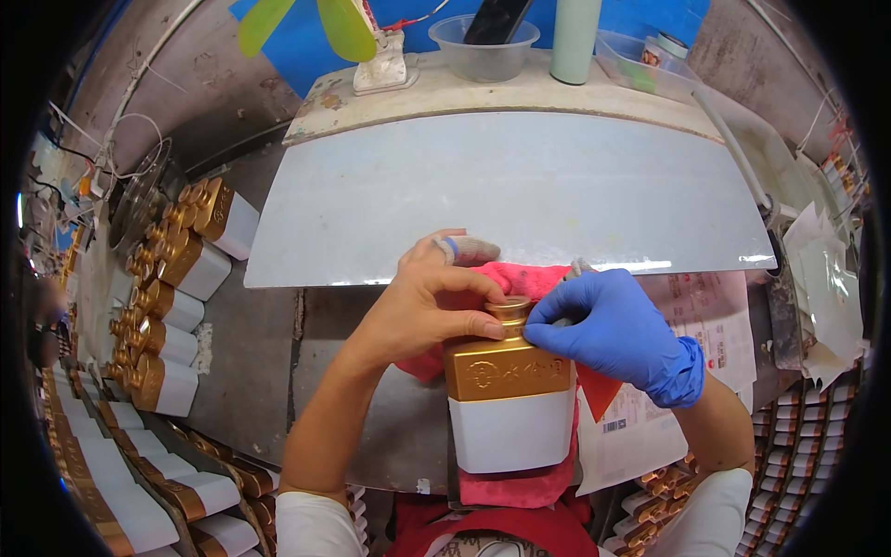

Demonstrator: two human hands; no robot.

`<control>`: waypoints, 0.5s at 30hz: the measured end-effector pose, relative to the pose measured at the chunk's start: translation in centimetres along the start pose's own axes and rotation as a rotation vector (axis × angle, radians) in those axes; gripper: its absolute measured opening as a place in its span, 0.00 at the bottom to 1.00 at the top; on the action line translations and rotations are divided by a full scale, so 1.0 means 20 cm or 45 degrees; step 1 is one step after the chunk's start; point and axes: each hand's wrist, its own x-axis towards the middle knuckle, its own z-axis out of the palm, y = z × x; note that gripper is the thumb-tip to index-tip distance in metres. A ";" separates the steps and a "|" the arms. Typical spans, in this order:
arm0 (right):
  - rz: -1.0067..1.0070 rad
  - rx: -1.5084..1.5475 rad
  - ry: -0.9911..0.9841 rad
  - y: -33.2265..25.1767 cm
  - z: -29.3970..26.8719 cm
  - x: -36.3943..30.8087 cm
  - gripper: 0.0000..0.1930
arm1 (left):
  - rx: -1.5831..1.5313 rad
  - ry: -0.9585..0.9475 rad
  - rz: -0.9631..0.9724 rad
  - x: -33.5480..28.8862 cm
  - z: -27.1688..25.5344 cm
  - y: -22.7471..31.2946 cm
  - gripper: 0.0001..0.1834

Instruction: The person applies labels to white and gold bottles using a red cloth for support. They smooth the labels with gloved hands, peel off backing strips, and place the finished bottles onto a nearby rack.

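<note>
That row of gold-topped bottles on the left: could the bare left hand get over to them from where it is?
Probably yes. The left hand rests on the gold and white bottle, and only bare worktop lies between it and the row of bottles; nothing stands in the way.

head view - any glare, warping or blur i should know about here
Head view: fisheye bends the pale work board edges and leaves black corners; a bright glare streak sits on the board's right lower edge; the gold and white bottle, left hand and gloved right hand are sharp at centre; the bottle rows at left smear toward the rim.
</note>
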 end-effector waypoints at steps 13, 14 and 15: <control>-0.026 0.083 0.037 -0.02 0.02 -0.01 0.06 | -0.181 -0.118 0.040 -0.02 -0.06 -0.03 0.12; -0.029 0.089 0.037 -0.02 0.02 -0.01 0.06 | -0.182 -0.086 0.064 -0.03 -0.06 -0.03 0.12; -0.033 0.099 0.030 -0.03 0.03 -0.02 0.05 | -0.186 -0.058 0.090 -0.04 -0.05 -0.03 0.12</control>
